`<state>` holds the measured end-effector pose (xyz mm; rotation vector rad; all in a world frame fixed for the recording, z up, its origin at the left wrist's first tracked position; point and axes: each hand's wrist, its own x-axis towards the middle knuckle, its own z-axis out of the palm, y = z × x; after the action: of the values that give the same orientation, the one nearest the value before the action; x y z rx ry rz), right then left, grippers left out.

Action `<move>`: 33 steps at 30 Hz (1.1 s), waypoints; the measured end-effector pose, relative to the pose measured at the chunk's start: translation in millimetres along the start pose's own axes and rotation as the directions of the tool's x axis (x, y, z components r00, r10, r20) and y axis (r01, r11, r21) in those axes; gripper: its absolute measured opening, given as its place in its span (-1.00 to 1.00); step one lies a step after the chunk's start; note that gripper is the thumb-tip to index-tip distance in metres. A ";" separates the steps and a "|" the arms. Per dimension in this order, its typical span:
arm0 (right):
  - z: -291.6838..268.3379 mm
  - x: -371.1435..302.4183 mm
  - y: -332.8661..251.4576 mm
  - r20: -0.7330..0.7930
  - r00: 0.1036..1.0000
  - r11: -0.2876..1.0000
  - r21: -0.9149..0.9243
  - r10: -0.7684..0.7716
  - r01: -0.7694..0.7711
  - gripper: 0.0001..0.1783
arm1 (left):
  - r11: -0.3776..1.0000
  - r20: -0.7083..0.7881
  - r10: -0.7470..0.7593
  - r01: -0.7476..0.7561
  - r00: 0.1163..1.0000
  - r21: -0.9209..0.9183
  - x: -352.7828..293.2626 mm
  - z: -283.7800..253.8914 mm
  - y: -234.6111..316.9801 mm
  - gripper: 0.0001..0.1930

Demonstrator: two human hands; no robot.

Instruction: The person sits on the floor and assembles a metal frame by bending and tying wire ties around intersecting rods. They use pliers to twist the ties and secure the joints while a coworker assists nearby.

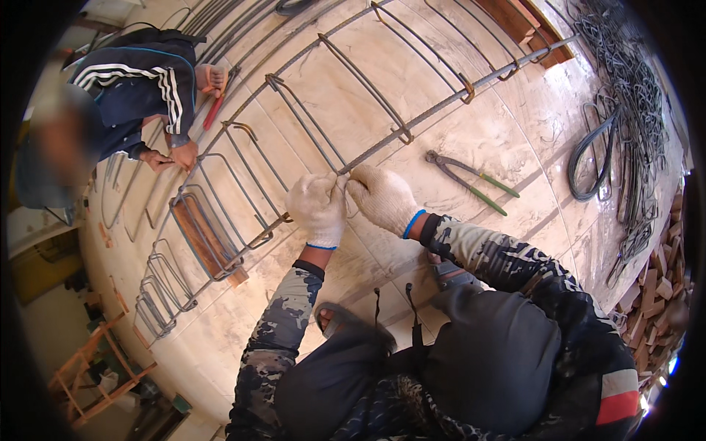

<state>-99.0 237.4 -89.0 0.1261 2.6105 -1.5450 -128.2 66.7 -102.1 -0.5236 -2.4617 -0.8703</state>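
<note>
Both my hands wear white knitted gloves with blue cuffs, and they meet at a long ribbed steel bar [434, 110] of a rebar cage. My left hand [318, 212] has its fingers bent and pinched beside a rectangular stirrup [312, 126]. Next to it, my right hand [384, 200] is closed in a pinch, fingertips touching the left ones at the bar. Whatever lies between the fingertips is too small to make out. On the floor to the right rest end-cutting pincers [488, 200] with green handles, jaws toward the cage.
At left a co-worker [136, 95] bends over the cage, one hand near a stirrup, the other holding a red-handled tool [212, 114]. Wooden blocks [202, 228] support the cage. A wire coil [588, 195] and tangled wire bundles [625, 73] lie right, with broken bricks [654, 294] beyond.
</note>
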 end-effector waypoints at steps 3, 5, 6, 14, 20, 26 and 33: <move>-6.2 6.8 0.7 0.092 0.996 1.000 0.015 0.001 -0.003 -0.68 | 0.999 -0.027 0.031 -0.030 0.999 0.037 -0.6 -2.5 -3.0 -0.72; -10.9 8.1 0.7 0.123 0.992 0.997 0.072 -0.002 -0.007 -0.67 | 0.998 -0.065 0.046 -0.048 0.997 -0.031 -0.6 -1.7 -3.9 -0.72; -14.7 9.7 1.6 0.124 0.992 0.997 0.082 -0.019 0.009 -0.66 | 0.997 -0.052 0.053 -0.055 0.997 -0.047 -1.1 -2.1 -4.4 -0.71; -25.4 17.3 -11.7 0.183 0.981 0.998 0.020 -0.065 0.062 -0.66 | 0.986 -0.043 0.169 -0.169 0.985 -0.004 -1.6 -2.9 -10.7 -0.58; -40.4 12.6 -21.0 0.242 0.970 0.980 0.195 -0.008 -0.040 -0.65 | 0.991 -0.065 0.128 -0.130 0.990 -0.031 -2.5 -4.3 -8.3 -0.66; -44.0 43.7 -32.8 0.359 0.921 0.982 -0.046 -0.153 0.181 -0.63 | 0.994 -0.046 0.111 -0.112 0.993 -0.015 -2.3 -9.1 -10.6 -0.75; -48.2 81.3 -47.5 0.596 0.651 0.595 -0.331 -0.469 0.732 -0.60 | 0.980 0.091 -0.046 0.063 0.995 -0.190 13.7 -15.9 3.4 -0.84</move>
<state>-187.8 258.3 -35.5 -1.1838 2.6578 -0.6644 -132.8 61.3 -82.0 -0.5735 -2.4933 -1.1382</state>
